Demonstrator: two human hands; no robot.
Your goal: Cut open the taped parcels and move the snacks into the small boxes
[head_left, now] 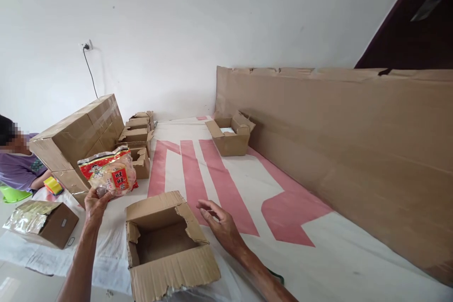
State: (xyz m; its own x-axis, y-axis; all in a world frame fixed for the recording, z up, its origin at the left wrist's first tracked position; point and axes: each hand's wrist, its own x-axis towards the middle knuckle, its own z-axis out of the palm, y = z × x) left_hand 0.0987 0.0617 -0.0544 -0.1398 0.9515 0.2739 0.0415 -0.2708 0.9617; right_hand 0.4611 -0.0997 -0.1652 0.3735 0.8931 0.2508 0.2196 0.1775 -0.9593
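Observation:
My left hand [94, 204] grips the bottom edge of a red and clear snack bag [109, 172] and holds it up, left of and above an open cardboard box [171, 271]. That box is empty, with torn flaps, and sits right in front of me. My right hand [221, 224] hovers just right of the box's right flap, fingers spread, holding nothing.
A large taped carton [79, 134] and several small open boxes [138, 139] stand at the left. Another open box [230, 134] sits farther back. A tall cardboard sheet [339, 151] leans along the right. A foil-lined box [42, 222] and a seated person [17, 163] are far left.

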